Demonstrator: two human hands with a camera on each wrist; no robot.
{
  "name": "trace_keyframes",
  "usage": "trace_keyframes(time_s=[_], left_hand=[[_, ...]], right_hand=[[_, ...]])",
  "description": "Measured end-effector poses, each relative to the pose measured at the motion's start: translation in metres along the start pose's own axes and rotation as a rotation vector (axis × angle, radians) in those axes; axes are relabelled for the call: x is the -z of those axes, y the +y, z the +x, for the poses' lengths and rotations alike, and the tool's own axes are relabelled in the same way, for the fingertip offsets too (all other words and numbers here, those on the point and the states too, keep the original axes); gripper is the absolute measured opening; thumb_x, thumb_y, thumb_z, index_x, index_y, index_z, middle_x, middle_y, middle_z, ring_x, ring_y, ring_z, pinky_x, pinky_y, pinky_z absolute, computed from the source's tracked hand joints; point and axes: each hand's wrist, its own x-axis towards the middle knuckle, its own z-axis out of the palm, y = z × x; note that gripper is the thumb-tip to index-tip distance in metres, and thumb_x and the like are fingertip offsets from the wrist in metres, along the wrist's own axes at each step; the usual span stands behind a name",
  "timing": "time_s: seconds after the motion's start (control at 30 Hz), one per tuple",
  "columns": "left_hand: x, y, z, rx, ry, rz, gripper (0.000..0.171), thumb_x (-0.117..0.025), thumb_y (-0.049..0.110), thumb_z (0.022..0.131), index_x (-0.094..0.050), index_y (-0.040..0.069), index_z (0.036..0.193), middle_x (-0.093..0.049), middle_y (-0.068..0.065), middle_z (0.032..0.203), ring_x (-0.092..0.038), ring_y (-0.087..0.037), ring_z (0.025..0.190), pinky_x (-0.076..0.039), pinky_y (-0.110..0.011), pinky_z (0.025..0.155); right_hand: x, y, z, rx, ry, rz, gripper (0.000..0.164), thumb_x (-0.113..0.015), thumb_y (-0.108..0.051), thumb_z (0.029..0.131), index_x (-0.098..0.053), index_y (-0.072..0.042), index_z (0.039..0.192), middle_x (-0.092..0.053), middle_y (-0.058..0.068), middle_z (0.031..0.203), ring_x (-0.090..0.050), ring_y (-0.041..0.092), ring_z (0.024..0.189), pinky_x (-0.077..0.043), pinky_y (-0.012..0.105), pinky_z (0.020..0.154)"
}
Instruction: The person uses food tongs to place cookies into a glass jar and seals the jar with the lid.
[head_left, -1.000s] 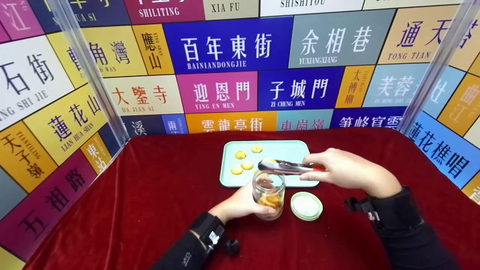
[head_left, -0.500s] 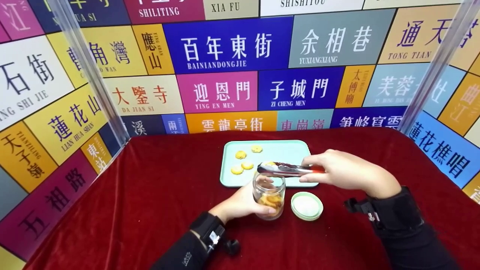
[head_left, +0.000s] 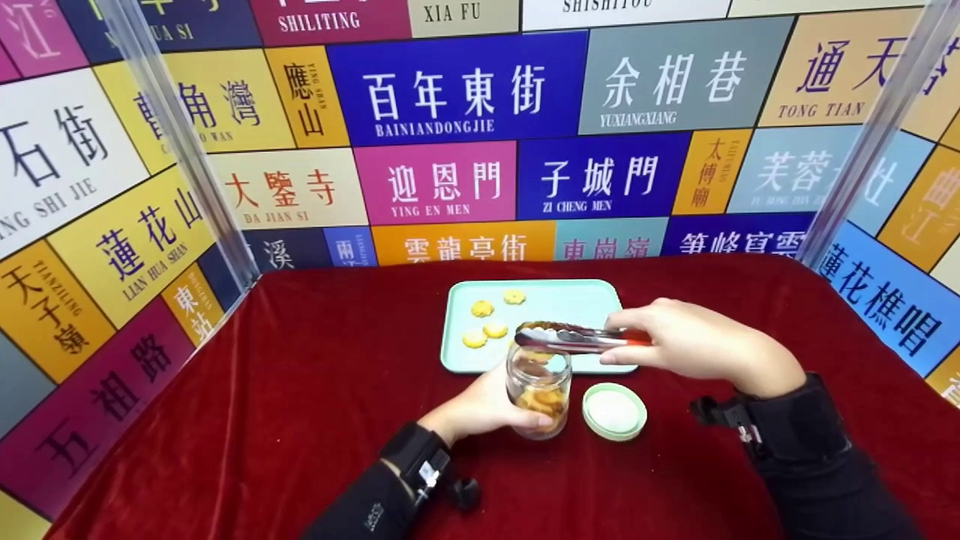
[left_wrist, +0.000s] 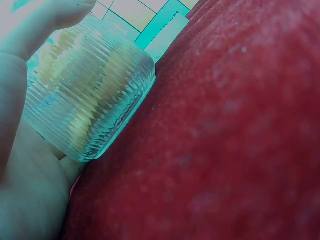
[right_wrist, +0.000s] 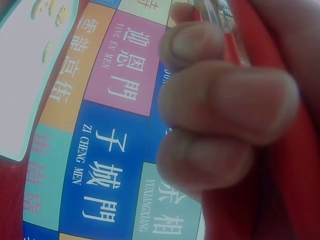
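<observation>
My left hand (head_left: 484,409) grips a clear glass jar (head_left: 556,382) around its side. Several yellow-brown cookies (head_left: 541,401) lie in the jar's lower part; its ribbed wall (left_wrist: 120,75) fills the upper left of the left wrist view. Metal tongs (head_left: 570,339) with red handles are held in my right hand (head_left: 686,337), their tips just over the jar's mouth. In the right wrist view, curled fingers (right_wrist: 225,105) wrap the red handle (right_wrist: 295,150). Whether a cookie sits between the tips I cannot tell.
Behind the jar lies a mint-green tray (head_left: 577,296) with several round cookies (head_left: 481,308) on its left half. A pale green lid (head_left: 615,411) rests right of the jar on the dark red cloth (head_left: 337,360). Sign-covered panels (head_left: 450,90) stand behind the table.
The tongs' arms have spread slightly over the jar's mouth, and the pale yellow spot above their tips no longer shows. The left hand and jar stay put.
</observation>
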Motion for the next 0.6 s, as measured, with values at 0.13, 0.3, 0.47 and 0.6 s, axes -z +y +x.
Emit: trace_keyframes(time_s=[0.13, 0.3, 0.47, 0.6], left_hand=[[0.0002, -0.0001, 0.0002, -0.001, -0.004, -0.009, 0.071, -0.091, 0.015, 0.081, -0.057, 0.016, 0.144, -0.072, 0.004, 0.125, -0.068, -0.015, 0.118, -0.049, -0.032, 0.110], [0.0001, -0.0009, 0.0006, 0.002, -0.006, -0.014, 0.070, -0.091, 0.015, 0.081, -0.058, 0.017, 0.143, -0.073, 0.003, 0.124, -0.069, -0.015, 0.116, -0.050, -0.033, 0.109], [0.0001, -0.0020, 0.0003, 0.012, 0.002, -0.013, 0.075, -0.091, 0.012, 0.081, -0.052, 0.010, 0.145, -0.071, 0.001, 0.126, -0.068, -0.014, 0.117, -0.050, -0.031, 0.108], [-0.0001, -0.0016, -0.0005, 0.020, 0.016, -0.019, 0.081, -0.090, 0.010, 0.080, -0.044, 0.004, 0.146, -0.068, 0.000, 0.129, -0.067, -0.013, 0.118, -0.051, -0.029, 0.107]], right_hand=[[-0.0004, -0.0001, 0.0004, -0.004, -0.004, 0.004, 0.029, -0.065, -0.058, 0.101, -0.069, -0.029, 0.104, -0.054, -0.018, 0.074, -0.045, 0.001, 0.062, -0.041, 0.025, 0.061], [-0.0003, -0.0010, 0.0006, -0.011, -0.010, 0.008, 0.030, -0.065, -0.059, 0.101, -0.068, -0.029, 0.103, -0.051, -0.018, 0.073, -0.044, 0.001, 0.060, -0.040, 0.025, 0.060], [0.0012, -0.0036, 0.0001, -0.064, -0.030, 0.037, 0.038, -0.063, -0.066, 0.099, -0.069, -0.029, 0.106, -0.054, -0.016, 0.073, -0.046, 0.003, 0.061, -0.040, 0.027, 0.060], [0.0036, -0.0056, -0.0009, -0.130, -0.043, 0.054, 0.051, -0.061, -0.073, 0.096, -0.070, -0.027, 0.116, -0.057, -0.013, 0.074, -0.049, 0.007, 0.063, -0.041, 0.029, 0.062]])
